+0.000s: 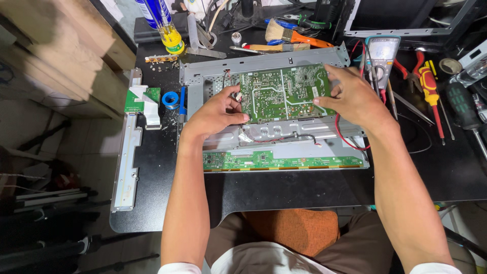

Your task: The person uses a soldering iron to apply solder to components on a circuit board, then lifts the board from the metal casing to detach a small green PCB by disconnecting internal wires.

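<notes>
A green circuit board [281, 94] lies on a grey metal chassis [264, 66] on the black table. My left hand [215, 111] grips the board's left edge, thumb on top near a small white connector with thin wires. My right hand [350, 96] holds the board's right edge, fingers spread over its corner. A long narrow green board [281, 161] runs along the chassis's near edge. Red and black wires [342, 138] loop at the right of the chassis.
A multimeter [381, 50] stands right of the chassis, with red-handled screwdrivers [431, 86] and pliers beyond. A brush [291, 34], tweezers and a yellow-tipped tool [170, 35] lie at the back. A long metal strip [127, 162], a small green board [137, 99] and a blue solder spool [171, 99] lie left.
</notes>
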